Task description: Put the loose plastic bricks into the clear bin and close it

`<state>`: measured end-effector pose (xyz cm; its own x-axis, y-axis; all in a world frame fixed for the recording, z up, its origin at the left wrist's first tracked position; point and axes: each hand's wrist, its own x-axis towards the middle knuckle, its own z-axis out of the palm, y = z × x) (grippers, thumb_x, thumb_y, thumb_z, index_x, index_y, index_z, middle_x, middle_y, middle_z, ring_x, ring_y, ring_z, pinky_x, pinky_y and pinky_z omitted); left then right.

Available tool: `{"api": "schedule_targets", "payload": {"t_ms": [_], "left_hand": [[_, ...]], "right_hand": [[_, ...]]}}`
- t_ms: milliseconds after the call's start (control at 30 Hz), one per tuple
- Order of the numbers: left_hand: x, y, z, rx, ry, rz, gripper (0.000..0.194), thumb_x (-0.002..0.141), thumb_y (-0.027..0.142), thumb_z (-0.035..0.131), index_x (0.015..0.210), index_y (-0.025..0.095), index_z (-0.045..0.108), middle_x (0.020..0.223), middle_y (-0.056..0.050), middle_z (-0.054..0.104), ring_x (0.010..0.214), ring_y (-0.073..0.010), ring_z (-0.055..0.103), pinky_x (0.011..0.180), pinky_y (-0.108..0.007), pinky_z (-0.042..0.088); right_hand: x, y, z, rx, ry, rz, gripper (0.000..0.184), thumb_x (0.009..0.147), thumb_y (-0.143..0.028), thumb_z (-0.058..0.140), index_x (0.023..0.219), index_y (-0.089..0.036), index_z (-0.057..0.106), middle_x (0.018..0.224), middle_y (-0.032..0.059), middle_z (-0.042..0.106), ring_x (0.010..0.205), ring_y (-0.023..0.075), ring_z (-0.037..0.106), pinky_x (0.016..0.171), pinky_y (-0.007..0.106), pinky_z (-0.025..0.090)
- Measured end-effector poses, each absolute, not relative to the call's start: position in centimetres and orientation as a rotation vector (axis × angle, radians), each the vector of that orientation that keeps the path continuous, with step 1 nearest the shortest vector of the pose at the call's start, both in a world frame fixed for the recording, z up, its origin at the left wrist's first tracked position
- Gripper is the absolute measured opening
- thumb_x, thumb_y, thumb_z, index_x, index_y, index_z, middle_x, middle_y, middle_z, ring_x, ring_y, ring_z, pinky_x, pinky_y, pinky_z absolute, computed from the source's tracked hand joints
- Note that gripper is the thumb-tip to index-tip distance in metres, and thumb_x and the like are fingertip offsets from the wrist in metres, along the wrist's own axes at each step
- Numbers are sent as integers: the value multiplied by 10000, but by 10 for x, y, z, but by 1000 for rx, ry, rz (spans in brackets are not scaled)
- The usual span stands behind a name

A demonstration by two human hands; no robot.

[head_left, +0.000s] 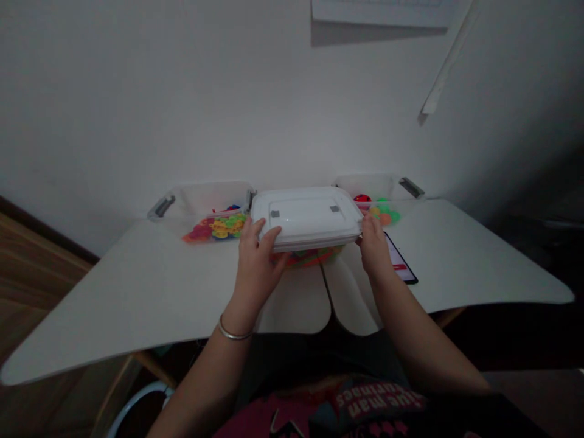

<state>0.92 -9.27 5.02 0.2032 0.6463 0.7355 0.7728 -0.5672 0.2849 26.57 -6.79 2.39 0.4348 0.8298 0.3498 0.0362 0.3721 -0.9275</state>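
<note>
Your left hand (pixel 255 261) and right hand (pixel 371 243) grip opposite sides of a white plastic box lid (pixel 308 216), fingers curled closely around its edges. Coloured plastic pieces (pixel 305 258) show beneath it. Just beside the lid, a clear bin (pixel 214 198) on the left holds small pieces (pixel 219 228), and a second bin (pixel 365 188) on the right holds balls (pixel 382 210). A phone (pixel 400 261) lies on the white table (pixel 137 286) near your right hand.

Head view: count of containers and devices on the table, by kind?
Open clear bins: 2 (left one, right one)
Lidded white box: 1
Smartphone: 1
Total: 4
</note>
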Motion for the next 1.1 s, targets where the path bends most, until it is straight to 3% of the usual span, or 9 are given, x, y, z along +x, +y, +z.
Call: {"api": "schedule_targets", "payload": {"t_ms": [67, 200, 267, 367, 433, 667, 900, 1100], "left_hand": [[8, -91, 47, -2275, -1403, -1333, 604, 773, 260, 725, 1321, 235, 472, 1458, -190, 396, 1436, -392, 292, 1120, -633, 316], [4, -88, 18, -2105, -1534, -1594, 1009, 744, 385, 756, 1516, 177, 140, 1535, -262, 245, 1464, -397, 216, 1144, -629, 275], [6, -86, -4, -2058, -1730, -1774, 941, 814, 364, 682, 1525, 192, 90, 1516, -253, 284, 1425, -356, 324, 1112, -577, 359], [16, -81, -29, -2263, -1835, -1971, 637, 891, 279, 537, 1462, 227, 260, 1368, -183, 491, 1247, -267, 542, 978, -463, 514], [23, -79, -34, -2296, -1785, -2072, 636, 871, 248, 539, 1447, 224, 270, 1304, -157, 534, 1145, -220, 601, 937, -406, 540], [29, -69, -12, -2379, -1730, -1928, 740, 808, 203, 591, 1472, 203, 266, 1280, -147, 560, 1151, -219, 595, 941, -369, 522], [31, -49, 7, -2304, -1723, -2457, 642, 712, 212, 665, 1319, 184, 460, 1255, -120, 568, 1155, -225, 580, 986, -360, 482], [22, -54, 7, -2149, -1891, -2556, 661, 689, 233, 704, 1310, 214, 478, 1274, -112, 541, 1117, -205, 579, 957, -331, 486]], "right_hand": [[261, -73, 24, -1118, -950, 644, 472, 869, -574, 477, 1216, -261, 547, 1318, 77, 558, 1173, 184, 543, 855, 340, 506], [250, -94, 13, -1189, -906, 615, 499, 853, -551, 499, 1259, -262, 521, 1366, 82, 516, 1217, 204, 512, 989, 405, 442], [243, -104, 2, -1261, -891, 688, 539, 813, -521, 555, 1283, -264, 496, 1375, 91, 498, 1212, 222, 510, 1012, 434, 431], [231, -112, -11, -1263, -921, 809, 635, 713, -484, 654, 1280, -266, 466, 1377, 114, 479, 1246, 261, 494, 1003, 464, 454], [224, -111, -14, -1214, -956, 827, 681, 686, -477, 685, 1290, -278, 441, 1408, 117, 451, 1298, 270, 460, 1026, 477, 450], [217, -86, -3, -1178, -908, 848, 759, 623, -412, 695, 1302, -251, 398, 1470, 141, 383, 1345, 292, 411, 1092, 501, 384], [209, -76, -4, -1147, -869, 846, 695, 602, -386, 711, 1219, -264, 416, 1438, 118, 400, 1305, 278, 448, 1052, 492, 431], [205, -76, -5, -1142, -919, 868, 669, 624, -362, 648, 1230, -235, 394, 1435, 147, 407, 1300, 292, 452, 1074, 525, 400]]}}
